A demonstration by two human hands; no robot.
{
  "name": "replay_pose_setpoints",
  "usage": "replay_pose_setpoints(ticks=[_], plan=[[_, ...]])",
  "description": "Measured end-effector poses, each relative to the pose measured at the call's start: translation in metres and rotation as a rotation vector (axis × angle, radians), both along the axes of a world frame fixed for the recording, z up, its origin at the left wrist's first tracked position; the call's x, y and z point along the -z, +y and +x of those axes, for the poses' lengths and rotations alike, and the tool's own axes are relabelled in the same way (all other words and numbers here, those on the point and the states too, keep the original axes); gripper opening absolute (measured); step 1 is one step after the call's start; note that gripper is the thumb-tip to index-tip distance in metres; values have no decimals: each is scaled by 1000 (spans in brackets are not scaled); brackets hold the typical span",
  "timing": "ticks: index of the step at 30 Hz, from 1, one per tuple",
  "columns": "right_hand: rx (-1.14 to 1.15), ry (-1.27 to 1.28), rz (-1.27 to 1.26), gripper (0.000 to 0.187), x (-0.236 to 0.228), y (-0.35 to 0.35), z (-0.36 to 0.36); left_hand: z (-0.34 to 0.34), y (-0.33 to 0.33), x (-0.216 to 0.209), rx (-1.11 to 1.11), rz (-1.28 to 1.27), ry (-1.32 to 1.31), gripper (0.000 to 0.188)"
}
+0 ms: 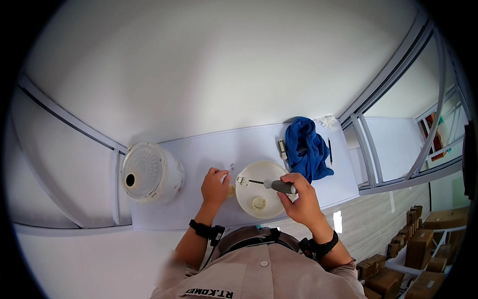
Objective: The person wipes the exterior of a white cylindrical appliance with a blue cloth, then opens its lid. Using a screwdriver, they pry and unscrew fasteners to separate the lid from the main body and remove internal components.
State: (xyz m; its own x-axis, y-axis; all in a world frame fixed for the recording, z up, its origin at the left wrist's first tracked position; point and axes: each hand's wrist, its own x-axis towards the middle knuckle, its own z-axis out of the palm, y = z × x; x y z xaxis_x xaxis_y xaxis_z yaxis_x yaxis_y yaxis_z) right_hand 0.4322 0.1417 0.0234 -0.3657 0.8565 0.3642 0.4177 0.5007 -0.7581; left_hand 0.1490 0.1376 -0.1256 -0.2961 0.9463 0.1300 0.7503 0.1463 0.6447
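Note:
My right hand (301, 200) is closed round the grey handle of a screwdriver (282, 186). Its dark shaft points left over a round white lid-like disc (271, 171), toward a small shiny clear or metal piece (242, 181) at the disc's left edge. A cream round cap (259, 203) sits on the near part of the disc. Left of the disc, my left hand (215, 186) hovers at or rests on the table, fingers loosely bent and apart, seemingly holding nothing. Beside its fingertips lies a small yellowish piece (231, 190), and a few tiny bits (231, 166) lie farther back.
A white bucket (172, 174) with a lid and a dark hole stands at the table's left end. Behind the disc lie a grey-handled tool (283, 149), a crumpled blue cloth (306, 149), a thin black pen-like stick (330, 151) and white crumpled material (327, 121). Metal frames flank the table.

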Motion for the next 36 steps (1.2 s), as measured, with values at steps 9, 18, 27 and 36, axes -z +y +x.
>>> replay_pose_setpoints(ticks=[9,18,27,36], plan=[[-19,-17,3,45,7,-1,4,-4,8,20,45,-132,-68,21],[-42,-27,10,45,9,-2,4,0,5,11,43,-41,-85,21],[-108,-56,26,46,8,-2,-2,37,-24,-19,226,-9,13,27],[-143,-158,60,46,11,-4,-9,42,-20,2,260,-49,-52,34]])
